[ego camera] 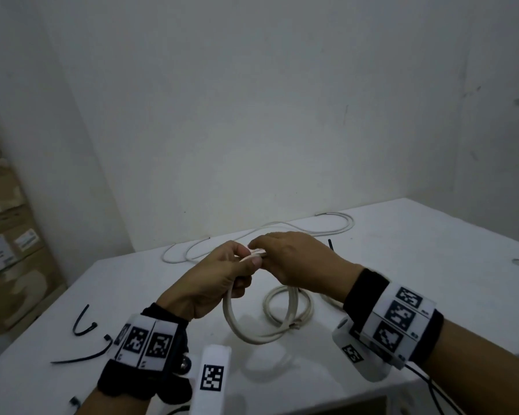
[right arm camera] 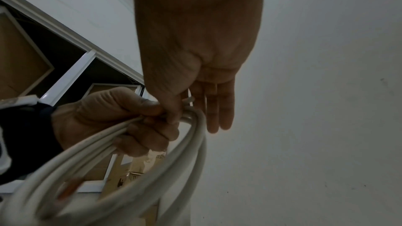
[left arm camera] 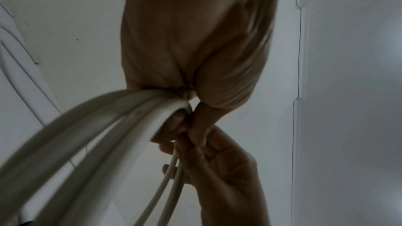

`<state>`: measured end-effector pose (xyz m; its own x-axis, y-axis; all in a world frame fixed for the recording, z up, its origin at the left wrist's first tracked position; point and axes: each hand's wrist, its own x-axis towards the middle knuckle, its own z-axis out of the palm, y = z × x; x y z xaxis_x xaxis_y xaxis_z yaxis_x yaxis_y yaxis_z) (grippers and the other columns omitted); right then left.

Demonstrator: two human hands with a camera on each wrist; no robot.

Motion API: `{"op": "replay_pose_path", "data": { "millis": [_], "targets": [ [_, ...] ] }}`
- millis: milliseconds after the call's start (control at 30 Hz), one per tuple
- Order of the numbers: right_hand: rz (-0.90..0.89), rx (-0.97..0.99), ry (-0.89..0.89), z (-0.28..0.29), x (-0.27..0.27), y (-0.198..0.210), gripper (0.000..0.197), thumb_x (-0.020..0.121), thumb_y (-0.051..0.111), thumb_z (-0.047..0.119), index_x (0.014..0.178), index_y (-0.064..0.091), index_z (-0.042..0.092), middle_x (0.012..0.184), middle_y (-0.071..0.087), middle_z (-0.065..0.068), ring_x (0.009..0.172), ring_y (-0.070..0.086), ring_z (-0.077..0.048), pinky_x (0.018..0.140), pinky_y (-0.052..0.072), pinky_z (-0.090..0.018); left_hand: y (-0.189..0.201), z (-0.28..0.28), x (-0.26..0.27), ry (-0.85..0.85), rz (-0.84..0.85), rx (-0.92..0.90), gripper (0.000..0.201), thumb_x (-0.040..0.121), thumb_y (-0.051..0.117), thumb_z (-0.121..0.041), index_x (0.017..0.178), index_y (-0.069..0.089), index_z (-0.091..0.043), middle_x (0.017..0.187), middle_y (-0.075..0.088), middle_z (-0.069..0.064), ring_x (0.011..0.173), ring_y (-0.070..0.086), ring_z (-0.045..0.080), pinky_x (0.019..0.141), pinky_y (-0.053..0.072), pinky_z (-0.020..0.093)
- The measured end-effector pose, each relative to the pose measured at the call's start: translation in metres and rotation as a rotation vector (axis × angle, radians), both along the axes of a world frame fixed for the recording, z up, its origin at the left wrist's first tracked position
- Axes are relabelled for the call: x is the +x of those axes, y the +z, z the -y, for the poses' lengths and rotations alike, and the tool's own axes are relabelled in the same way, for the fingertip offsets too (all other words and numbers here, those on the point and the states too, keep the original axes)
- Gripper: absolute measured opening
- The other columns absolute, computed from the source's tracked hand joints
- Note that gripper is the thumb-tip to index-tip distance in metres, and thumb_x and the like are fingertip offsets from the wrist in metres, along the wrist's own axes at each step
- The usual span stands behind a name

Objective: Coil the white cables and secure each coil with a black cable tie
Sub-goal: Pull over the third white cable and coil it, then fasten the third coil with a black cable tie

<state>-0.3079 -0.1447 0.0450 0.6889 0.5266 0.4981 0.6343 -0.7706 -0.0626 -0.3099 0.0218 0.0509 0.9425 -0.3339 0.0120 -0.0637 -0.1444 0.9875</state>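
A white cable coil (ego camera: 253, 335) hangs in loops above the white table (ego camera: 417, 253). My left hand (ego camera: 246, 265) grips the top of the loops, fingers curled round the strands (left arm camera: 91, 131). Close beside it, my right hand (ego camera: 259, 250) pinches the same strands between thumb and forefinger; in the right wrist view the thumb (right arm camera: 174, 109) presses on the cable (right arm camera: 193, 142) while the other fingers (right arm camera: 215, 109) stay straight. More white loops (ego camera: 271, 305) lie on the table under the hands. Black cable ties (ego camera: 83, 323) lie at the left, apart from both hands.
A loose white cable (ego camera: 267, 230) snakes along the far side of the table by the wall. Another black tie (ego camera: 330, 244) pokes up behind my right hand. Two more ties (ego camera: 81, 358) lie near my left wrist. Cardboard boxes (ego camera: 9, 235) stand left of the table.
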Motion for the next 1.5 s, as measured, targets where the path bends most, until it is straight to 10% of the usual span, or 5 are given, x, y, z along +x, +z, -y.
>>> {"op": "replay_pose_path", "data": {
  "millis": [600,933,1133,1500],
  "targets": [
    [-0.303,0.292,0.004,-0.064,0.008,-0.027,0.017,0.098,0.041,0.015,0.098,0.053,0.003,0.086,0.063,-0.018,0.074,0.057,-0.032,0.067,0.047,-0.041,-0.033,-0.070,-0.026,0.160,-0.011,-0.189,0.032,0.095,0.051,-0.027,0.104,0.064,0.001,0.061,0.052,0.004,0.054,0.052,0.020,0.057,0.053,0.034],
    [-0.673,0.563,0.177,-0.185,0.028,-0.052,0.019,0.096,0.049,0.018,0.091,0.058,0.002,0.086,0.068,-0.018,0.062,0.068,-0.027,0.053,0.055,-0.030,-0.048,-0.175,-0.027,0.526,0.045,-0.277,0.021,0.099,0.045,-0.013,0.103,0.063,-0.004,0.062,0.041,0.002,0.040,0.032,0.006,0.036,0.026,0.017],
    [-1.054,0.690,0.387,-0.192,0.051,-0.049,0.037,0.094,0.054,0.037,0.125,0.053,0.016,0.101,0.066,-0.012,0.084,0.068,-0.025,0.065,0.057,-0.037,-0.035,-0.220,-0.036,0.601,0.051,-0.245,0.021,0.098,0.044,-0.012,0.104,0.063,-0.003,0.057,0.041,-0.001,0.036,0.029,0.004,0.035,0.023,0.013],
    [-0.794,-0.223,0.240,-0.305,0.079,-0.071,0.039,0.095,0.044,0.014,0.133,0.051,0.021,0.092,0.053,-0.002,0.056,0.057,-0.018,0.044,0.046,-0.021,-0.035,-0.287,-0.057,0.684,0.084,-0.208,0.021,0.097,0.046,-0.012,0.103,0.064,-0.002,0.057,0.040,-0.002,0.037,0.027,0.004,0.033,0.023,0.015]
  ]
}}
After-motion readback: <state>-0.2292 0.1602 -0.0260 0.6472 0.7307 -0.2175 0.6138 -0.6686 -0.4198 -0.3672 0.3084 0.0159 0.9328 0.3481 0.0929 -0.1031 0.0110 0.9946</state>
